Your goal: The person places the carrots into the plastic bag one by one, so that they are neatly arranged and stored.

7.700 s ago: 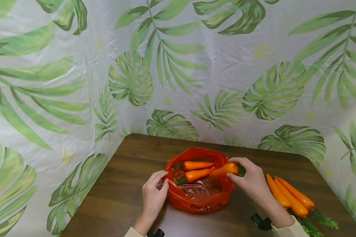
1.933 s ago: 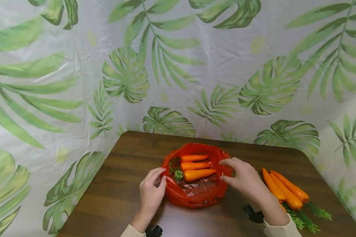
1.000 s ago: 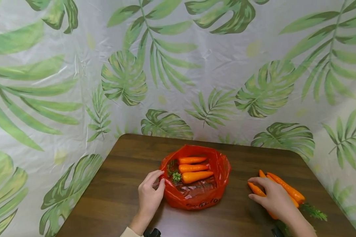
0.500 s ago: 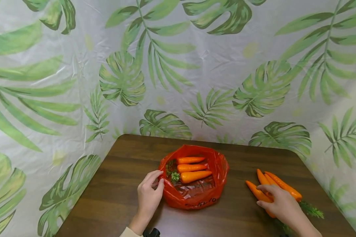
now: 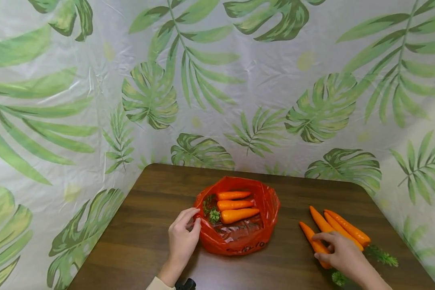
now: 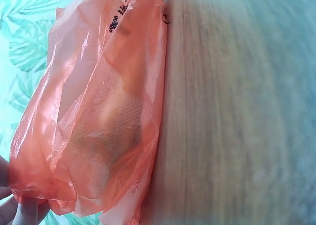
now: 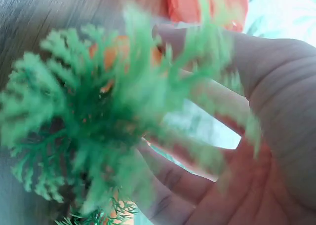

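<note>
A red plastic bag (image 5: 239,246) stands open on the table with three orange carrots inside; one carrot (image 5: 239,215) lies nearest the front, its green top toward the left. My left hand (image 5: 183,233) pinches the bag's left rim between thumb and fingers; the left wrist view shows the bag's side (image 6: 108,111) close up. To the right, my right hand (image 5: 342,253) has thumb and index finger around a carrot (image 5: 313,239) on the table. In the right wrist view its green leafy top (image 7: 113,101) hides much of that grip.
Beside the right hand lie several more carrots, among them one at the outer right (image 5: 349,227), with green tops (image 5: 382,255) pointing toward the front right. The brown wooden table (image 5: 130,241) ends at a leaf-patterned curtain (image 5: 210,100) behind and to the left.
A third carrot has gone into the bag from my right hand. That hand then moved right to the loose carrots, and the front one now lies apart from the others. My left hand stayed at the rim.
</note>
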### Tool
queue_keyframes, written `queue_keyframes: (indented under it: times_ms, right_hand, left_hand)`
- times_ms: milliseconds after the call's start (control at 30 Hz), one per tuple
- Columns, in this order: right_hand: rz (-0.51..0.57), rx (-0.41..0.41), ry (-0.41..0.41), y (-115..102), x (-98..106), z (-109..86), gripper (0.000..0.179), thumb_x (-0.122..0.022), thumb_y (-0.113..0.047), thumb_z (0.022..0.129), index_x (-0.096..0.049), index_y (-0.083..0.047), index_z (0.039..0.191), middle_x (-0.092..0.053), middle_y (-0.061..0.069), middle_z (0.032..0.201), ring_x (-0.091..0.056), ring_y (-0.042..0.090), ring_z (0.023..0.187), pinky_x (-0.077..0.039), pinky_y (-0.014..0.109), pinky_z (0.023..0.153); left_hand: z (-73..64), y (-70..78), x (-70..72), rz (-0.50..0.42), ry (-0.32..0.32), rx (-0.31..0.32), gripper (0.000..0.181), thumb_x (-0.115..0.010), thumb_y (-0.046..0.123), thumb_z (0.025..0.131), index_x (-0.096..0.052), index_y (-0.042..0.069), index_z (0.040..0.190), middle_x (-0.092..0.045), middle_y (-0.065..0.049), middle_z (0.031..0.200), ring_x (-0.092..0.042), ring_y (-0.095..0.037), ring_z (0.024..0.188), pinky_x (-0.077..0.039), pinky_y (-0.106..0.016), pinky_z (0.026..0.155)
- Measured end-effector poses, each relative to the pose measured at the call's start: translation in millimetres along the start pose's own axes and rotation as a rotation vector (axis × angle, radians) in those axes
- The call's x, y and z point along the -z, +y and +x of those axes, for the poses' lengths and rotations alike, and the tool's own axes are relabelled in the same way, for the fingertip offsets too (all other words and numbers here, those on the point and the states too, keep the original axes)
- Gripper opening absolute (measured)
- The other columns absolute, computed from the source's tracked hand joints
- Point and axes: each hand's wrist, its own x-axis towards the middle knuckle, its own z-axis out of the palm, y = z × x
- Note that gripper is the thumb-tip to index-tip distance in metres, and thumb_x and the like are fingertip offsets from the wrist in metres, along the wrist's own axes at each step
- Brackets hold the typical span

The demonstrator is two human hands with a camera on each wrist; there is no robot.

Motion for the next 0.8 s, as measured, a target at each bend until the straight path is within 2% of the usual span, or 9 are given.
queue_keyframes:
  times_ms: [133, 200, 300, 433, 467, 567, 667, 733, 800]
  right_hand:
    - [0.051, 0.004, -0.028, -0.3, -1.8, 1.1, 0.052, -0.087, -0.038, 0.076, -0.07, -0.018, 0.122, -0.06, 0.005, 0.103, -0.049, 0.017, 0.07, -0.041, 0.029, 0.055]
    - [0.064, 0.021, -0.045, 0.2, -3.8, 1.1, 0.056, -0.087, -0.039, 0.075, -0.07, -0.018, 0.124, -0.063, 0.007, 0.108, -0.049, 0.018, 0.068, -0.042, 0.029, 0.054]
    - [0.049, 0.074, -0.066, 0.5, -6.4, 1.9, 0.056, -0.084, -0.043, 0.078, -0.069, -0.018, 0.126, -0.065, 0.01, 0.117, -0.059, 0.021, 0.08, -0.05, 0.033, 0.062]
    - [0.053, 0.127, -0.118, -0.6, -5.0, 5.0, 0.045, -0.071, -0.047, 0.091, -0.069, -0.02, 0.126, -0.066, 0.01, 0.124, -0.062, 0.028, 0.106, -0.054, 0.044, 0.078]
    - [0.068, 0.132, -0.14, -0.9, -3.7, 5.9, 0.042, -0.067, -0.045, 0.094, -0.069, -0.02, 0.127, -0.066, 0.008, 0.124, -0.062, 0.026, 0.106, -0.054, 0.042, 0.078]
    - [0.152, 0.153, -0.228, -0.8, -0.2, 7.9, 0.032, -0.056, -0.025, 0.103, -0.065, -0.015, 0.132, -0.068, 0.005, 0.101, -0.061, 0.014, 0.076, -0.052, 0.031, 0.065]
    - [0.26, 0.204, -0.315, 1.3, 0.2, 8.6, 0.043, -0.05, 0.0, 0.097, -0.06, -0.009, 0.137, -0.058, 0.001, 0.078, -0.044, 0.007, 0.053, -0.043, 0.025, 0.05]
    - [0.299, 0.26, -0.341, 2.8, -1.3, 8.1, 0.049, -0.052, 0.006, 0.092, -0.058, -0.006, 0.139, -0.055, -0.001, 0.075, -0.043, 0.006, 0.051, -0.042, 0.023, 0.047]
    - [0.305, 0.301, -0.349, 4.3, -3.6, 7.6, 0.047, -0.06, 0.001, 0.093, -0.057, -0.004, 0.14, -0.056, -0.003, 0.075, -0.048, 0.006, 0.057, -0.043, 0.024, 0.049]
  left_hand:
    - [0.5, -0.1, 0.1, 0.004, -0.011, 0.013, 0.029, -0.078, -0.001, 0.083, -0.076, 0.006, 0.111, -0.071, -0.004, 0.112, -0.07, -0.019, 0.097, -0.061, -0.032, 0.072]
    - [0.6, -0.6, 0.0, 0.006, -0.01, 0.014, 0.029, -0.078, -0.001, 0.083, -0.076, 0.006, 0.111, -0.071, -0.004, 0.112, -0.07, -0.018, 0.097, -0.06, -0.031, 0.072]
    - [0.4, -1.4, -0.4, 0.007, 0.002, 0.003, 0.03, -0.078, -0.003, 0.082, -0.076, 0.007, 0.11, -0.071, -0.004, 0.111, -0.07, -0.019, 0.095, -0.06, -0.029, 0.071]
    - [0.4, -1.7, -0.8, 0.007, 0.019, -0.007, 0.031, -0.078, -0.006, 0.08, -0.077, 0.007, 0.109, -0.071, -0.005, 0.11, -0.071, -0.019, 0.094, -0.06, -0.029, 0.069]
    - [0.4, -1.5, -0.8, 0.008, 0.019, -0.002, 0.031, -0.078, -0.005, 0.081, -0.077, 0.007, 0.109, -0.071, -0.004, 0.11, -0.071, -0.018, 0.095, -0.06, -0.029, 0.069]
    - [1.0, -0.8, -0.5, 0.02, 0.015, 0.01, 0.03, -0.079, -0.004, 0.081, -0.077, 0.007, 0.109, -0.071, -0.002, 0.111, -0.07, -0.016, 0.096, -0.06, -0.028, 0.071]
    - [1.1, -0.7, -0.6, 0.025, 0.016, 0.011, 0.03, -0.079, -0.003, 0.081, -0.077, 0.008, 0.109, -0.071, -0.001, 0.111, -0.07, -0.015, 0.097, -0.06, -0.028, 0.071]
    - [0.9, -0.5, -0.5, 0.024, 0.019, 0.004, 0.03, -0.079, -0.004, 0.081, -0.077, 0.008, 0.109, -0.071, -0.002, 0.111, -0.07, -0.016, 0.096, -0.06, -0.029, 0.071]
    - [0.8, -0.3, -0.4, 0.023, 0.02, 0.0, 0.03, -0.079, -0.005, 0.08, -0.077, 0.007, 0.108, -0.071, -0.002, 0.111, -0.07, -0.017, 0.095, -0.061, -0.029, 0.07]
